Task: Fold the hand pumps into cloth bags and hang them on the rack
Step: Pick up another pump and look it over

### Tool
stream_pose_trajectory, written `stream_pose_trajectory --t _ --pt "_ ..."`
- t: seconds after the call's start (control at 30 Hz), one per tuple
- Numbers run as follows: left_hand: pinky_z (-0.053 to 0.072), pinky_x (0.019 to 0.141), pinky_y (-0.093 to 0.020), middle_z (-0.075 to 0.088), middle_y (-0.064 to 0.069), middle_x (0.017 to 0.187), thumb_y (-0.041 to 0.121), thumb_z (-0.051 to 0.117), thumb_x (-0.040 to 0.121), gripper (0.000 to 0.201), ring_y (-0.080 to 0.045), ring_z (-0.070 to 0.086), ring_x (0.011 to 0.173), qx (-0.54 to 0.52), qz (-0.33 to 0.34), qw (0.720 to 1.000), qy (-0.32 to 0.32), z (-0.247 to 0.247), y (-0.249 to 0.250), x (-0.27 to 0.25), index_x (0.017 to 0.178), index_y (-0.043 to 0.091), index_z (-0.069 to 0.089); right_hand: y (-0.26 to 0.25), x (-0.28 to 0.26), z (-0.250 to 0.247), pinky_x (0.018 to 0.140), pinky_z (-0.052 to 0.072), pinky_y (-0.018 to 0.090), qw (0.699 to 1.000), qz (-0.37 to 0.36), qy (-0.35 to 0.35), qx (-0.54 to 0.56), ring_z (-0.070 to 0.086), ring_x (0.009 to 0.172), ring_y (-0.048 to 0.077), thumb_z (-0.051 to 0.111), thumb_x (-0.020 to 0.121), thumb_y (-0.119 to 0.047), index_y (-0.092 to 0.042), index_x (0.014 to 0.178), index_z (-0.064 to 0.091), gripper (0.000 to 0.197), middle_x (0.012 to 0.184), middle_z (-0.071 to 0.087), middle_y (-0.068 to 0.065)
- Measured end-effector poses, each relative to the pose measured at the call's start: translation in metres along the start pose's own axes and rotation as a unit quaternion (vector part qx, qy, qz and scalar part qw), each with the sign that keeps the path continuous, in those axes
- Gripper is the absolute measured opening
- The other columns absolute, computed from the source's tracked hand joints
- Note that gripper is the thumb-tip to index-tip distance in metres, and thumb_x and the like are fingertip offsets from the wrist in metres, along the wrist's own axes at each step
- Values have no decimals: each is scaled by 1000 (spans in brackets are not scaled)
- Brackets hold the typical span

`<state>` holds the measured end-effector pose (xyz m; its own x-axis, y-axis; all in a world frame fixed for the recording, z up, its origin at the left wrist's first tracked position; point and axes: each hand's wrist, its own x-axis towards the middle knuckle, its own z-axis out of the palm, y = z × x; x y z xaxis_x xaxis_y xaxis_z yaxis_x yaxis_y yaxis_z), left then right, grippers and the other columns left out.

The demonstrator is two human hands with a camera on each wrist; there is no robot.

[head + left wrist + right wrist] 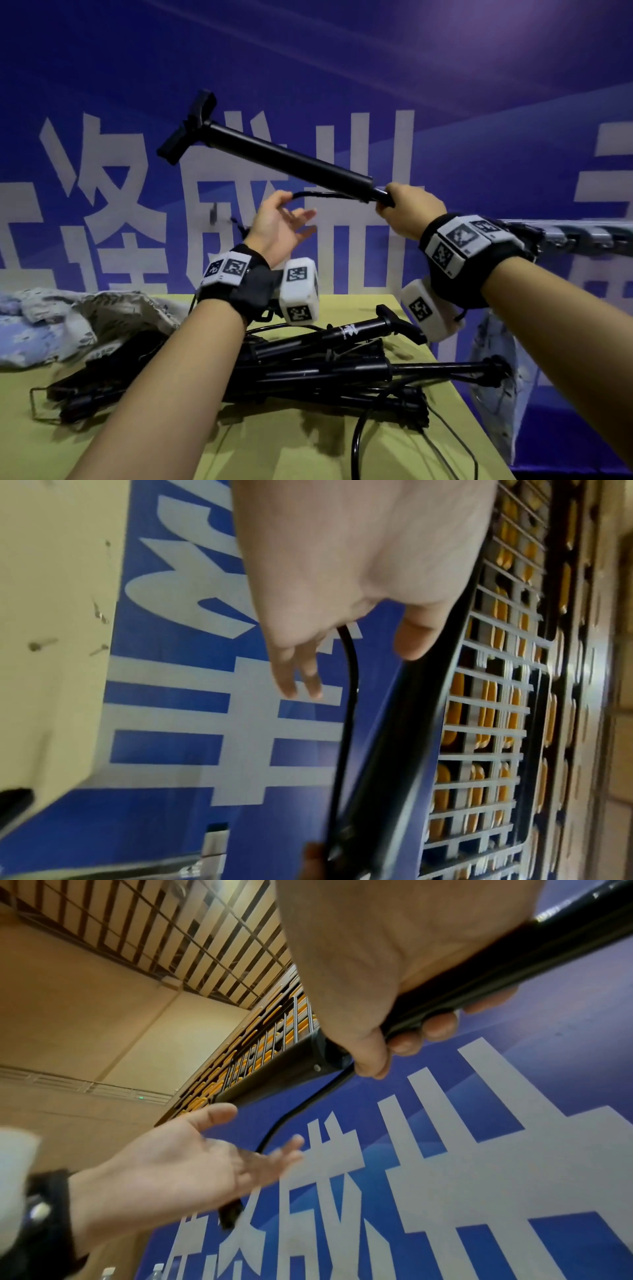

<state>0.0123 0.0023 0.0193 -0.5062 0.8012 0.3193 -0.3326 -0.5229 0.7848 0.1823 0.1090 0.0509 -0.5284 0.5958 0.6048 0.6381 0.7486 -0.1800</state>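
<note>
My right hand [409, 209] grips the lower end of a black hand pump [284, 157], held up in front of the blue banner. The barrel slants up and left to its T-handle [188, 126]. A thin black hose [318, 194] runs from the gripped end to my left hand [281, 226], whose fingers are spread and straight. The left wrist view shows the hose [349, 696] coming out between thumb and fingers beside the barrel [411, 723]. In the right wrist view my fingers [424, 1026] wrap the pump [514, 953], and the hose [308, 1102] passes behind the open left hand [164, 1164].
Several more black pumps [325, 370] with loose hoses lie piled on the yellow-green table [308, 452]. Patterned cloth bags [68, 318] are heaped at the table's left. A metal rack [565, 236] juts in at the right, with a cloth bag [496, 377] hanging below it.
</note>
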Motion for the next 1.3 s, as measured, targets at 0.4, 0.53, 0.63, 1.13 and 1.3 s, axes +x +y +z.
stream_pose_trajectory --t 0.4,0.53,0.63,1.13,1.3 --pt "55 77 -38 68 -1 78 31 59 90 16 -20 66 75 -202 49 971 117 -32 -10 7 91 15 55 13 -12 52 95 31 35 994 -81 45 -57 45 112 27 49 94 -17 -17 127 46 33 120 51 7" --pt "48 97 -40 63 0 66 19 51 92 20 -13 66 57 -242 55 961 122 -43 -24 11 72 16 51 25 -13 66 94 29 25 993 -75 58 76 37 115 23 67 81 -10 -13 123 50 46 118 46 6" --pt "49 94 -41 64 2 57 17 51 92 18 -11 65 50 -251 71 953 156 -58 -37 18 74 17 47 36 -22 74 91 30 15 958 -59 96 262 41 104 6 61 81 2 -14 112 57 35 111 43 -1" --pt "54 63 -30 57 4 69 1 43 90 22 -15 60 69 -269 137 939 165 -86 -71 19 77 17 49 105 -35 155 88 45 37 699 382 229 560 47 120 29 50 88 -10 -17 143 24 61 145 30 17" --pt "52 72 -33 57 4 55 0 41 90 25 -16 59 66 -284 152 934 156 -91 -76 16 70 14 48 119 -39 156 98 37 31 696 428 278 506 42 122 27 47 90 -12 -15 147 19 63 149 17 18"
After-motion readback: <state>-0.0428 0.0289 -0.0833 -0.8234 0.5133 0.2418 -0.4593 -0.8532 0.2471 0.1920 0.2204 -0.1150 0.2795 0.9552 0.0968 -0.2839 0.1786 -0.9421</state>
